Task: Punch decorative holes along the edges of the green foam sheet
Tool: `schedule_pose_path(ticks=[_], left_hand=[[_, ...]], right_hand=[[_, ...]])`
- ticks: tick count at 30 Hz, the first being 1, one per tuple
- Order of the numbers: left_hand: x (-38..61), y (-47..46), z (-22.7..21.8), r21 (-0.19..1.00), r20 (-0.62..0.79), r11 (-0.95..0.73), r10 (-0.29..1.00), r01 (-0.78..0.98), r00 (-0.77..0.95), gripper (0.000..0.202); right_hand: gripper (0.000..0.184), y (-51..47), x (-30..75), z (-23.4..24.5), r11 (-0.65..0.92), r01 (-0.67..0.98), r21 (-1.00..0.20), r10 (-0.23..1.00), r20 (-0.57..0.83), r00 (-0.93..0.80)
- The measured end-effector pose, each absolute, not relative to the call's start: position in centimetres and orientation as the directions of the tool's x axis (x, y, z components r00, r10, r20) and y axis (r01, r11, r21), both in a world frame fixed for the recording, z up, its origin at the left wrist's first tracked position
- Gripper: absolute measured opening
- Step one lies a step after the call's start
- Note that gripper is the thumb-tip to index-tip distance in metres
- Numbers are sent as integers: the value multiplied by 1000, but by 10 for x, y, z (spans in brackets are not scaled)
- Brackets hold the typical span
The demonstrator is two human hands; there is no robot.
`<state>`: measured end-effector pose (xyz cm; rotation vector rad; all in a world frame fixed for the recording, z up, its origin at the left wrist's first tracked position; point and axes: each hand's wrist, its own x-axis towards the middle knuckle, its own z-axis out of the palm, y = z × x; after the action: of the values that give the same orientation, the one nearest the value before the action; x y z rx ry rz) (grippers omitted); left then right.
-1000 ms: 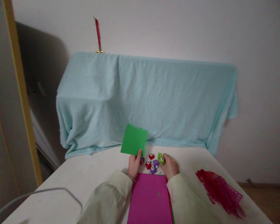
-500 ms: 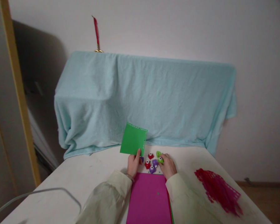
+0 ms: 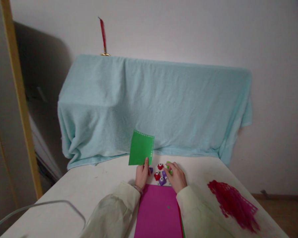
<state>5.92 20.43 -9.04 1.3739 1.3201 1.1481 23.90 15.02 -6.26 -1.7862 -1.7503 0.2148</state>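
Note:
My left hand [image 3: 142, 177] pinches the lower right corner of a green sheet of paper [image 3: 140, 149], held up off the table. Small punched holes run along the sheet's top and right edges. My right hand [image 3: 176, 177] hovers by a cluster of small craft punches, its thumb and fingers apart. Its fingers partly cover a green punch [image 3: 168, 164] and reach beside a purple punch [image 3: 164, 174]. Left of them are two red punches, one red punch [image 3: 157, 176] lower and another behind. Another purple punch [image 3: 162, 180] lies in front.
A stack of coloured paper with a magenta sheet [image 3: 159, 211] on top lies between my forearms. Red and magenta perforated scraps [image 3: 232, 203] are heaped at the right. A light blue towel [image 3: 164, 105] drapes over something behind the table. A grey cable [image 3: 52, 201] crosses the left side.
My right hand has let go of the green punch and shifted slightly left, its fingers spreading toward the purple one. The green sheet has tilted a little and moved slightly left.

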Motion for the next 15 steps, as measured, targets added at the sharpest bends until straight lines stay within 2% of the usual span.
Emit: schedule_pose_path(ticks=[6,12,15], left_hand=[[61,205,-90,990,30,-38,998,138,59,71],[62,206,-90,990,1,-6,999,139,35,73],[61,206,-91,983,40,-46,998,179,39,73]], right_hand=[[21,151,237,-66,65,847,-528,956,275,98],[25,145,229,-54,246,769,-590,953,294,-79],[25,143,225,-51,255,761,-597,957,268,-111]])
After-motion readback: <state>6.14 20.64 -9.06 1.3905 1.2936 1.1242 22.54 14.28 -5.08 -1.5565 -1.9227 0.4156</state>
